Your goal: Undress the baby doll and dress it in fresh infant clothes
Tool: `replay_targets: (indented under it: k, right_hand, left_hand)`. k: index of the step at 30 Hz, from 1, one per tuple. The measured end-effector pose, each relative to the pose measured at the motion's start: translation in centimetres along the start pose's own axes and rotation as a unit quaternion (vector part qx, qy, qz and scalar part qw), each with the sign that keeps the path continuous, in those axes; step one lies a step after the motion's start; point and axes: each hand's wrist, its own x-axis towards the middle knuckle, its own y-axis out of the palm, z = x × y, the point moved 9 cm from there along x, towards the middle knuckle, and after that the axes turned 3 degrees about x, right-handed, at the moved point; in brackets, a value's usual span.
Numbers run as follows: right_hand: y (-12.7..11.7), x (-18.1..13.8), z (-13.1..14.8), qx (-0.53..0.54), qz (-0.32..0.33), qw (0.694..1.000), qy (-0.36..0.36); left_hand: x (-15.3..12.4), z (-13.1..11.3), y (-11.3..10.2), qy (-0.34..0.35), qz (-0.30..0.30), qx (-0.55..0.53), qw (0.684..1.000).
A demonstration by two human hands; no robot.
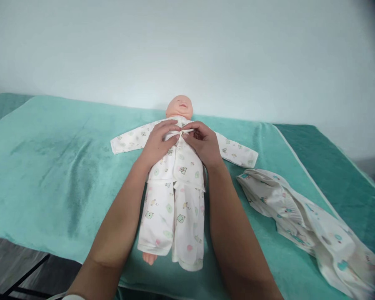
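A baby doll lies on its back, head toward the wall and arms spread out. It wears a white patterned jacket and matching trousers; one bare foot pokes out of a trouser leg. At the doll's chest, my left hand pinches the jacket's front edge between thumb and fingers. Right beside it, my right hand grips the other side of the front opening, near a small fastening. My fingers partly hide the fastening, so I cannot tell whether it is closed.
A crumpled white patterned cloth lies at the right, running to the front edge. Light green fabric covers the table, with darker green fabric at the far right. Behind stands a pale wall. Black metal bars show low at the left.
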Motion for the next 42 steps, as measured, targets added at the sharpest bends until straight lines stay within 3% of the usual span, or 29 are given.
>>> replay_targets:
  k: [15, 25, 33, 39, 42]
  right_hand:
    - [-0.2, 0.5, -0.9, -0.012, -0.008, 1.000, 0.008]
    - [-0.1, 0.6, -0.6, 0.100, 0.001, 0.995, -0.029]
    - [-0.2, 0.7, 0.1, 0.135, 0.003, 0.989, -0.066]
    - [-1.7, 0.3, -1.3, 0.148, -0.098, 0.984, -0.001]
    - [-1.8, 0.2, -1.7, 0.140, -0.117, 0.983, 0.019]
  left_hand:
    - [0.6, 0.4, -0.2, 0.000, -0.031, -0.019, 0.999]
    - [0.3, -1.0, -0.3, 0.060, -0.059, 0.074, 0.994]
    - [0.1, -1.1, -0.1, 0.076, -0.039, 0.059, 0.995]
    - [-0.5, -1.9, 0.1, 0.064, 0.031, 0.034, 0.997]
    - [-1.0, -2.3, 0.4, 0.077, 0.079, 0.034, 0.993]
